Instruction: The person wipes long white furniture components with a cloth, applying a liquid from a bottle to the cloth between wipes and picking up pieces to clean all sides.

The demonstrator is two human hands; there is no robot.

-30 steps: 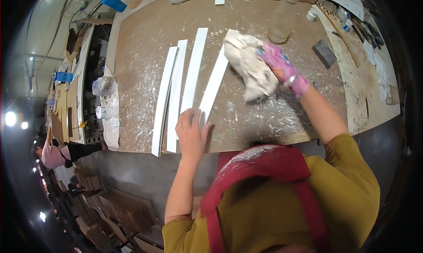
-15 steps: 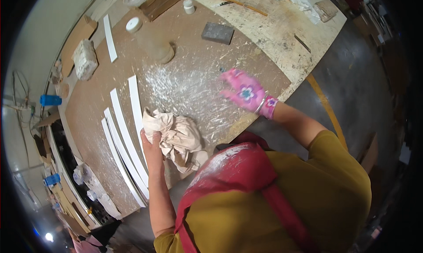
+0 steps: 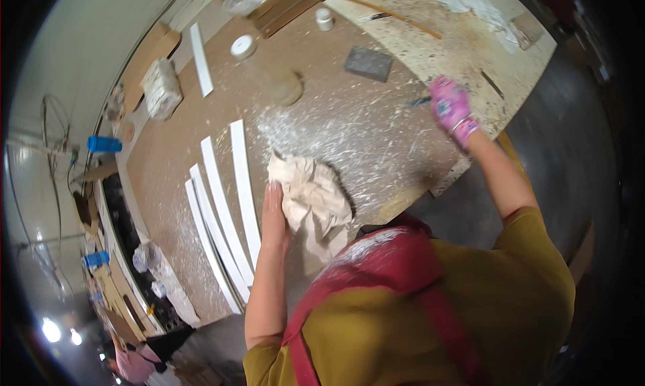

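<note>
The left hand (image 3: 274,215) lies flat, fingers stretched, against the near left edge of a crumpled beige cloth (image 3: 312,201) on the worktop (image 3: 349,137); its palm is turned down and the cloth covers part of it, so whether the fingers grip a fold cannot be told. The cloth's near end disappears behind the person's red, dust-streaked apron strap. Just left of that hand lie four long, thin white strips (image 3: 225,211), side by side and slightly bowed by the lens, their near ends reaching the worktop's edge. Beyond the cloth the brown board is strewn with white powder.

The right hand (image 3: 451,110), in a pink patterned glove, hovers over the worktop's right edge, blurred; its fingers look loosely curled, and whether it holds anything cannot be made out. Beyond it, towards the left, sits a grey rectangular block (image 3: 368,63). Further off lie a small white round tub (image 3: 243,47), a single white strip (image 3: 201,59) and a wrapped whitish bundle (image 3: 162,88), its surface too small to read.
</note>
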